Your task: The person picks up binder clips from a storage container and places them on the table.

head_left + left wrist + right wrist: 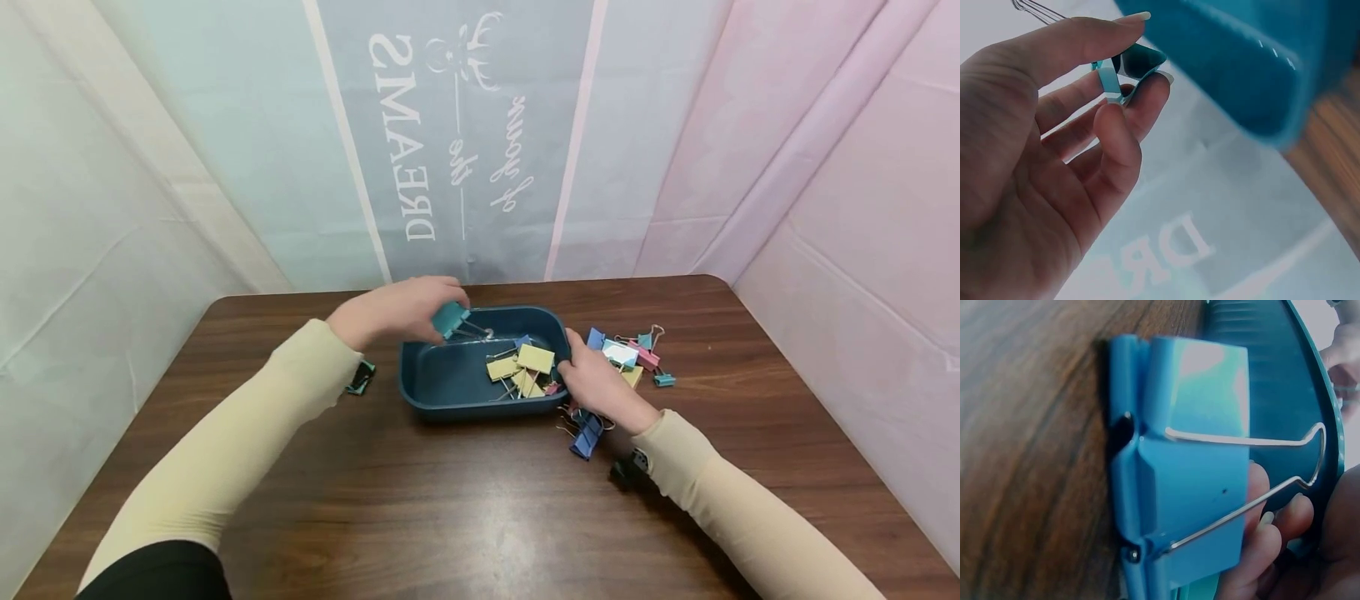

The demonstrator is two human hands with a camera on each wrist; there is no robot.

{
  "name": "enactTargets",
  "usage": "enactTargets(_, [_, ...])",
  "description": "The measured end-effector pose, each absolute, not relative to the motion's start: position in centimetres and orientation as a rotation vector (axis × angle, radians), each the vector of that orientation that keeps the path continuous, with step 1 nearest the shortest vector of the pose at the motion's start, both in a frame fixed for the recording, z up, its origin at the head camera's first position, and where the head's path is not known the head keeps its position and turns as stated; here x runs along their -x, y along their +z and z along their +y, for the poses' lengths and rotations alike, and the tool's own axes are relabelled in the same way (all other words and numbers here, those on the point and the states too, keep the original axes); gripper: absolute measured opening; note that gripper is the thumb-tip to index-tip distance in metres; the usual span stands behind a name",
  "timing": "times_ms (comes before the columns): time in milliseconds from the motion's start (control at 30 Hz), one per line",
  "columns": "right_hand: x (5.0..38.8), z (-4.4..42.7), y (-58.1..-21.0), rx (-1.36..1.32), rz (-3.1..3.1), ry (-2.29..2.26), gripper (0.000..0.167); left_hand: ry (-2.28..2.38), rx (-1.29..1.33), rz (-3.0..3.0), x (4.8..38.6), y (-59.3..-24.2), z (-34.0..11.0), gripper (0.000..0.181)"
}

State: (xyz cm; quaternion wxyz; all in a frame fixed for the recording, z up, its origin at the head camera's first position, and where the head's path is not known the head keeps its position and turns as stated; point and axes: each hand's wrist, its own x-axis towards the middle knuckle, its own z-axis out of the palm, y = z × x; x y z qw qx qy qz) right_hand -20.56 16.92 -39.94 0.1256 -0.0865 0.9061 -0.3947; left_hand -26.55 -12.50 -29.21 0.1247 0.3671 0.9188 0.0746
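Observation:
The left hand (408,310) pinches a teal binder clip (450,319) over the left back part of a dark blue tray (442,410). In the left wrist view, thumb and fingers of the left hand (1079,125) hold the teal clip (1110,81) beside the tray (1254,81). At the tray's right end the right hand (600,382) grips the rim. Yellow clips (536,358) lie in the right part of the tray. Close in the right wrist view, a blue clip (1197,469) stands before the fingers of the right hand (1260,550).
Right of the tray lie mixed clips, among them a pink one (647,357) and a small teal one (664,380). Blue clips (587,437) lie near the right wrist. A dark green-edged clip (362,377) is left of the tray on the brown table (420,517). Curtains hang behind.

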Motion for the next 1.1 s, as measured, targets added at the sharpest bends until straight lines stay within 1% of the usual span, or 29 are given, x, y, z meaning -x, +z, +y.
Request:
enactTargets(167, [20.6, 16.9, -39.9, 0.250, 2.635, -1.150, 0.060, 0.312, -1.022, 2.742, 26.0, -28.9, -16.8, 0.048])
enactTargets(333, [20.6, 16.8, -39.8, 0.245, 2.648, -1.129, 0.060, 0.346, -1.003, 2.816, 25.4, -29.9, -21.8, 0.049])
enactTargets(533, [20.6, 16.8, -39.8, 0.242, 2.651, -1.111, 0.061, 0.381, -0.808, 2.850, 23.6, -32.0, -27.5, 0.049])
enactTargets(667, [20.6, 16.9, -39.7, 0.236, 2.656, -1.094, 0.062, 0.403, -0.671, 2.851, 22.6, -33.4, -30.4, 0.047])
enactTargets(867, [20.5, 17.0, -39.7, 0.233, 2.653, -1.097, 0.061, 0.327, -0.572, 2.835, 22.1, -35.2, -33.0, 0.051])
enactTargets(1100, [20.6, 16.9, -39.8, 0.240, 2.656, -1.114, 0.061, 0.120, -0.598, 2.904, 21.8, -36.7, -33.7, 0.050])
